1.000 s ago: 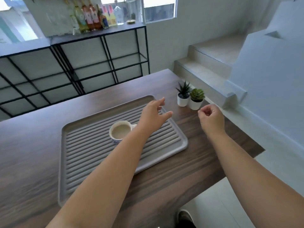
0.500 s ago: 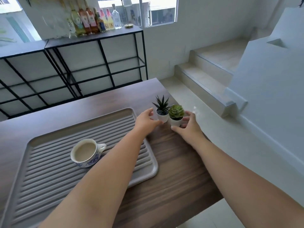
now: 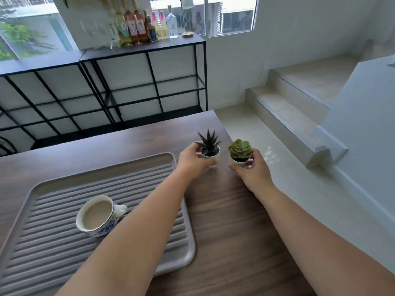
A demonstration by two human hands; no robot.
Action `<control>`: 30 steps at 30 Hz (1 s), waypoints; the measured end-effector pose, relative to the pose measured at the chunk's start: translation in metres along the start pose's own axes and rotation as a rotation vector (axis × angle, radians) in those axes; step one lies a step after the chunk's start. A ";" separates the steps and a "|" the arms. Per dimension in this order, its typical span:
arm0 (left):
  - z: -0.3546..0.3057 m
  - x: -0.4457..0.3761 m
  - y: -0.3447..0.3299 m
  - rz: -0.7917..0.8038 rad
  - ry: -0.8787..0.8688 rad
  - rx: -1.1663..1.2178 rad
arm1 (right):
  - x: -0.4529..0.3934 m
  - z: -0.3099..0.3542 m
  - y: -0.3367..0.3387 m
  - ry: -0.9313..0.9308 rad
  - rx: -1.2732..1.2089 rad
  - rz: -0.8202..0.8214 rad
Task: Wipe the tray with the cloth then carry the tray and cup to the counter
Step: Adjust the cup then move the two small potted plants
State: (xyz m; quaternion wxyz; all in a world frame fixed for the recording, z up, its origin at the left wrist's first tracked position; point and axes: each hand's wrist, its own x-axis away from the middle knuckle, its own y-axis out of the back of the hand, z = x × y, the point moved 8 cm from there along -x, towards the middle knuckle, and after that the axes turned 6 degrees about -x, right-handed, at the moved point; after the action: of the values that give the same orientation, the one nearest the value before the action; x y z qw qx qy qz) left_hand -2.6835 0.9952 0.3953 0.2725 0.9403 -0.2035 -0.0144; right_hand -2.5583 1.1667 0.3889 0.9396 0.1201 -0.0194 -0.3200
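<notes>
A grey ribbed tray (image 3: 53, 248) lies on the dark wooden table (image 3: 230, 227) at the lower left. On it stands a white cup with blue pattern (image 3: 97, 216), full of a beige drink, handle to the right. My left forearm crosses the tray's right part. Beyond the tray, my left hand (image 3: 192, 160) grips the small white pot of a spiky plant (image 3: 209, 146). My right hand (image 3: 251, 169) grips the white pot of a round green succulent (image 3: 239, 151). The two pots are a little apart. No cloth is in view.
The table's right edge drops to a pale tiled floor (image 3: 267, 150), with steps (image 3: 299, 107) rising at the right. Behind the table stands a black metal shelf (image 3: 149, 82) with several bottles (image 3: 139, 24) and a lamp on top, under windows.
Both hands reached from above the tray to the two small plant pots and now grip them. The pots have moved slightly apart. The view has shifted right and closer.
</notes>
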 end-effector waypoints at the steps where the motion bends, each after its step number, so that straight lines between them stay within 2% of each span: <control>1: -0.004 -0.007 0.007 -0.035 0.012 0.016 | -0.011 0.007 -0.001 0.006 0.021 0.004; 9: -0.023 -0.076 0.060 -0.264 0.100 0.071 | -0.124 0.052 -0.038 0.059 0.153 0.072; 16: -0.017 -0.134 0.067 -0.250 0.110 -0.048 | -0.189 0.049 -0.082 0.035 0.194 0.167; 30: 0.011 -0.189 0.049 -0.216 0.140 -0.067 | -0.237 0.030 -0.121 0.012 0.223 0.183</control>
State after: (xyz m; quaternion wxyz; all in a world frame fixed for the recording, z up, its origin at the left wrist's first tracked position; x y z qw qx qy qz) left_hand -2.8771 1.0259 0.3957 0.3141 0.9458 -0.0809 0.0153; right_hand -2.8218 1.2113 0.3989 0.9457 0.2235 -0.0600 -0.2282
